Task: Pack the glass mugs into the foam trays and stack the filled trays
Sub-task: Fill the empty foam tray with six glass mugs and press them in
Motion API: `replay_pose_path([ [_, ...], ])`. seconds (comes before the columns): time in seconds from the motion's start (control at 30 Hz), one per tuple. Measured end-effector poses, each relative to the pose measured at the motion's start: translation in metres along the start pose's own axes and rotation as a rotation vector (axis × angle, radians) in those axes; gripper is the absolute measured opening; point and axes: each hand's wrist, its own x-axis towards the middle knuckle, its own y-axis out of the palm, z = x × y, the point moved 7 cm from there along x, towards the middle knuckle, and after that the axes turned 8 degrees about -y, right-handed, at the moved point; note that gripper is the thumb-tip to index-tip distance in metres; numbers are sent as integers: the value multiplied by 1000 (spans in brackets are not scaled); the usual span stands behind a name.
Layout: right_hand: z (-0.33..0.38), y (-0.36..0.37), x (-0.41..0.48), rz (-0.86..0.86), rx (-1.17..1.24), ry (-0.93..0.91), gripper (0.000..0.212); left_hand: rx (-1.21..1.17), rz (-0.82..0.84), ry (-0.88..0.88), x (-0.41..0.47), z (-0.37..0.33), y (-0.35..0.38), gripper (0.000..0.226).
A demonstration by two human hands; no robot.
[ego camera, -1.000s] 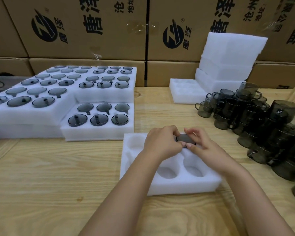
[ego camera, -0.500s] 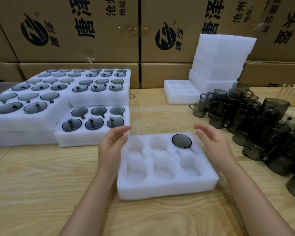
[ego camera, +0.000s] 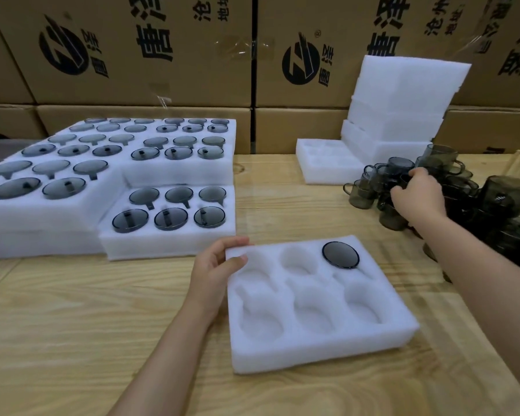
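Note:
A white foam tray [ego camera: 318, 349] with six pockets lies on the wooden table in front of me. One smoky glass mug [ego camera: 340, 254] sits upside down in its far right pocket; the other pockets hold nothing. My left hand [ego camera: 216, 267] grips the tray's far left corner, thumb on top. My right hand [ego camera: 419, 195] reaches into the pile of loose smoky glass mugs [ego camera: 493, 202] at the right, fingers curled around one mug there.
Filled foam trays [ego camera: 168, 217] stand stacked at the left and back left. A stack of foam trays [ego camera: 403, 100] and a single tray [ego camera: 324, 163] sit at the back right. Cardboard boxes [ego camera: 150, 49] wall the far side.
My left hand moved onto the tray's corner and took hold of it. My right hand left the tray and reached right into the mug pile. The view shifted slightly.

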Motion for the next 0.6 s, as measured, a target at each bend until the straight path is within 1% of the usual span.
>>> replay_pose_path([
  [0.07,-3,1,6,20,-33,25,41,35,-9,-8,0,1,0,36],
  [0.23,-9,1,13,32,-46,44,41,53,-20,-19,0,1,0,35],
  [0.43,3,-16,12,-74,-22,18,34,59,-28,-27,0,2,-1,34],
  [0.5,15,-22,3,-95,73,-27,30,58,-29,-27,0,2,-1,34],
  [0.57,29,-24,-14,-103,249,-71,26,54,-26,-26,-1,1,-1,35],
  [0.6,38,-25,-26,-106,327,-95,20,58,-25,-23,-1,1,0,35],
])
